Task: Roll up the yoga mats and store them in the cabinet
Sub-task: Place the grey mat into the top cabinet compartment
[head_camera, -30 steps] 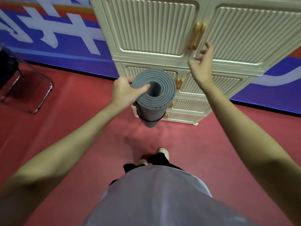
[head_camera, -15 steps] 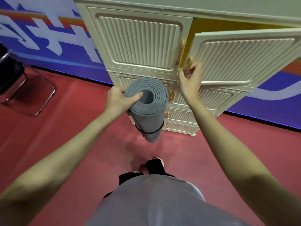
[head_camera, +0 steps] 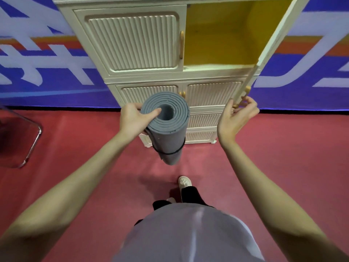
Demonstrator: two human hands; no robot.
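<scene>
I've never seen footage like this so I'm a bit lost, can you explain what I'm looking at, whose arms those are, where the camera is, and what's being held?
There is no machine here. The camera sits on a person's head and looks forward and down, so the two bare arms reaching into the picture are the wearer's own, with their body and feet at the bottom.

The left hand grips a grey rolled yoga mat by its top end; the roll hangs downward with a black strap round it.

The right hand has its fingers at the wooden handle of the open door of a cream cabinet. Behind that door is a yellow compartment in which nothing can be seen. The cabinet's other doors are closed.

The cabinet stands on a red floor, before a blue banner.
</scene>
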